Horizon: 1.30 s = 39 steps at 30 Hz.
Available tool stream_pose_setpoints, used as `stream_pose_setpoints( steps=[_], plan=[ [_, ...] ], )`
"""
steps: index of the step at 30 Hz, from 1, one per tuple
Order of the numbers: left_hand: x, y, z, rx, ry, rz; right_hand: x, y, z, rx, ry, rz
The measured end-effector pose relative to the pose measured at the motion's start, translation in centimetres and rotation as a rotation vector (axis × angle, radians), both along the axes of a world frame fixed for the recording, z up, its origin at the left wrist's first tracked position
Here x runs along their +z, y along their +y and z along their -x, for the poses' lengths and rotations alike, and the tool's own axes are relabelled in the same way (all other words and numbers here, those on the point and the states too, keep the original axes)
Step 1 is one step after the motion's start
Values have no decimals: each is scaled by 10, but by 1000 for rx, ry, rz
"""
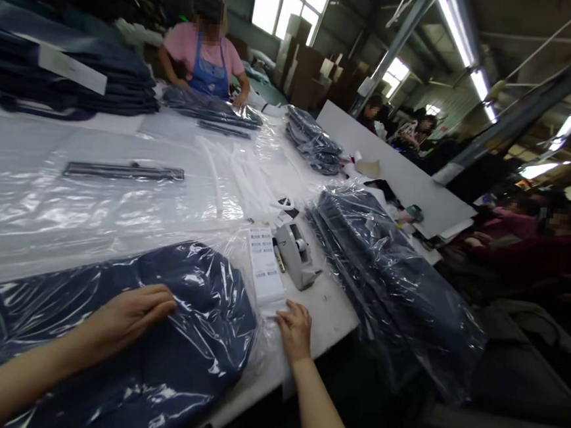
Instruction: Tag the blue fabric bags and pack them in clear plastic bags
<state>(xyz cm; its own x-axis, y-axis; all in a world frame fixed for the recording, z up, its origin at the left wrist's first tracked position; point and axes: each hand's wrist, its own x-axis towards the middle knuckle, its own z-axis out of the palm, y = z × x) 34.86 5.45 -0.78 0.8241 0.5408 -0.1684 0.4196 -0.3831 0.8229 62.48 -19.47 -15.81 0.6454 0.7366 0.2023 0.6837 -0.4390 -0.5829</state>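
A navy garment in a clear plastic bag (192,325) lies in front of me. My left hand (142,311) rests on top of the bag with fingers stretched out, holding nothing. To the right of the bag lies a white sheet of printed labels (263,265). My right hand (296,327) has its thumb and fingers closed on the near end of that sheet, close to the table edge. Right beside the labels stands a grey tape dispenser (298,258), with a yellow-and-black pen-like tool (279,258) between them.
More bagged navy garments (375,261) overhang the table's right edge; another bagged pile (314,140) lies farther back. Clear bags (30,187) cover the left side. Unbagged navy garments (69,72) are stacked at far left. A co-worker in a blue apron (211,66) handles a bagged garment opposite.
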Motion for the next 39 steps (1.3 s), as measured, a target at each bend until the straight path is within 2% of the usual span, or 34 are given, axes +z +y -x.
stream_pose_setpoints(
  steps=[3,5,8,10,11,14,16,18,21,22,25,27,30,33,36,39],
  plan=[
    [-1,-32,-45,-8,45,266,17,10,-6,-22,0,-89],
    [-6,-54,-75,106,45,589,38,12,-12,-29,-12,-194],
    [-13,-78,-121,353,0,1140,76,4,-15,31,-50,-329],
    [-15,-86,-149,479,-62,1372,102,-9,-12,132,-62,-355],
    [-15,-87,-161,521,-100,1430,114,-18,-9,198,-63,-348],
    [-12,-88,-184,610,-173,1450,143,-48,-3,442,0,-216],
    [-11,-90,-188,632,-170,1423,155,-65,-4,540,144,-90],
    [-9,-94,-186,616,-167,1410,162,-71,-8,445,327,-26],
    [-3,-100,-178,598,-164,1377,162,-53,-16,120,561,-106],
    [0,-101,-176,592,-158,1359,160,-42,-17,61,637,-139],
    [6,-103,-171,551,-166,1312,155,-3,-16,73,859,-176],
    [9,-104,-168,514,-180,1299,152,18,-13,111,929,-193],
    [9,-104,-163,490,-227,1310,148,31,-8,107,899,-212],
    [8,-105,-160,490,-264,1362,145,29,-7,101,779,-190],
    [8,-106,-162,557,-233,1373,144,23,-7,200,521,-211],
    [9,-106,-167,669,-206,1380,142,19,-4,308,203,-330]
  ],
)
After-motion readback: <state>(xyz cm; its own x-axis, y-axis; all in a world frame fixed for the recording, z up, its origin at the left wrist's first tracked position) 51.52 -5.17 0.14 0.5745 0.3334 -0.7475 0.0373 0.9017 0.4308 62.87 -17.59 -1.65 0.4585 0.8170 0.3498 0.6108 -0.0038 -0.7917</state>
